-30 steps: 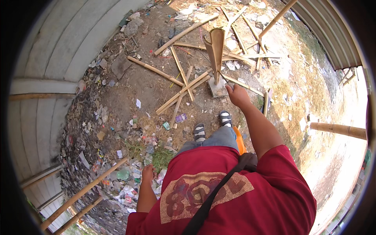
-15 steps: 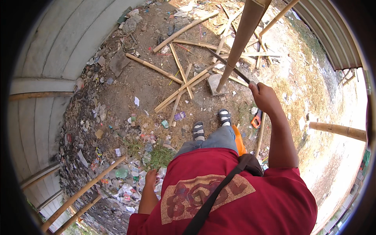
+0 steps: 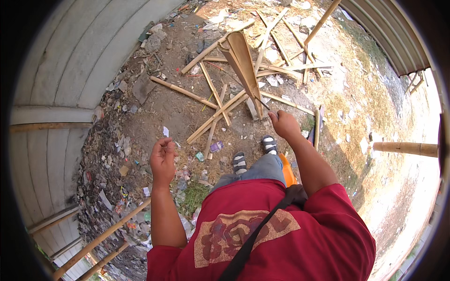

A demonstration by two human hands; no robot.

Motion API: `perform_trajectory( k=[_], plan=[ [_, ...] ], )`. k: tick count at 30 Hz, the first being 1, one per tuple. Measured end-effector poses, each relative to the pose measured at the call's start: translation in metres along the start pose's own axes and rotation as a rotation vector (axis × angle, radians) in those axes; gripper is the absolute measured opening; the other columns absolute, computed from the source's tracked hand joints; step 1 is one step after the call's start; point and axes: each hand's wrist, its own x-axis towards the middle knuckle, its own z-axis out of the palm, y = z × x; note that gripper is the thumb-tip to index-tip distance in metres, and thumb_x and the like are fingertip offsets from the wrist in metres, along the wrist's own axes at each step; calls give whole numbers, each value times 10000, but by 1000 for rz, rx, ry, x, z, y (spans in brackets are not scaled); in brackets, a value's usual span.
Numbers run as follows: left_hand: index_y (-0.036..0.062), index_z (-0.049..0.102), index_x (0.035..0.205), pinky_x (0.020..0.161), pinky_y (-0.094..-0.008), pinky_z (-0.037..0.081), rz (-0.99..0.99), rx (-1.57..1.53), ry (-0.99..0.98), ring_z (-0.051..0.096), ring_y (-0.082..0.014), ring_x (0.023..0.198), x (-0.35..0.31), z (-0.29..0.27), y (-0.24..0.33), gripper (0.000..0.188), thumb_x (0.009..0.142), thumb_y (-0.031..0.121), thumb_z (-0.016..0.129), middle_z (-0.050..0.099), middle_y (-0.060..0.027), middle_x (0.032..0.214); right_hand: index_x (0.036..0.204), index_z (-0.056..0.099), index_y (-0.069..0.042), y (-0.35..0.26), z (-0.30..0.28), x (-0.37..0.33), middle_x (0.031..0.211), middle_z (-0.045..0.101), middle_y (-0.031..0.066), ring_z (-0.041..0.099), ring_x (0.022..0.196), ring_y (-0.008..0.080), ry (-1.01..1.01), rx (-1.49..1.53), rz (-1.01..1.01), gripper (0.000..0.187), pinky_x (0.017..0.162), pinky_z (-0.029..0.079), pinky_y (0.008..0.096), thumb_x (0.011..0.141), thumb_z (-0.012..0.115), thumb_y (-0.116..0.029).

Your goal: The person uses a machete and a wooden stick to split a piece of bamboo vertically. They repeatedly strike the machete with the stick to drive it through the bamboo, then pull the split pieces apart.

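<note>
Ahead of me a thick bamboo pole [image 3: 244, 63] stands on end, split lengthwise into halves that gape at the top. Its foot is by a grey block [image 3: 251, 108]. My right hand [image 3: 286, 125] is closed round the handle of a long, thin-bladed knife [image 3: 264, 104]. The blade crosses the bamboo low down, near its foot; part of it is hidden by the bamboo. My left hand [image 3: 163, 159] is raised to the left, apart from the bamboo, with loosely bent fingers and nothing seen in them.
Several split bamboo strips [image 3: 218, 114] lie crossed on the littered ground beyond my feet. A corrugated wall [image 3: 61, 56] rises at the left. One bamboo pole [image 3: 405, 149] juts in from the right, another [image 3: 103, 236] at lower left. An orange thing [image 3: 288, 169] is beside my leg.
The bamboo, whole-looking before, now gapes apart at the top. My right hand and the knife have moved down and left. My left hand has risen from beside my body.
</note>
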Motion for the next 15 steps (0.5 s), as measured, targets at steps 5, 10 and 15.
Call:
perform_trajectory(
  k=[5,10,15],
  plan=[
    [54,619,1165,652,-240,477,-110,-98,-140,576,-66,714,-21,16,-26,246,1034,261,606,647,-7,949,948,665,31,-10,-90,-28,894,684,284,661,886,459,73,11,-46,598,796,499,522,1012,488,-537],
    [107,608,1087,570,-268,476,-843,12,42,595,-111,650,-115,-27,-181,226,1024,323,592,630,-4,900,904,648,27,-28,-136,-36,834,667,280,647,832,465,100,23,-83,557,766,485,521,1022,498,-496],
    [120,584,1128,615,-337,475,-1287,14,67,600,-158,698,-238,-91,-247,277,1013,369,545,600,-7,930,1029,620,27,88,43,23,992,675,337,639,999,519,113,13,105,584,896,490,567,1003,473,-538]
  ],
)
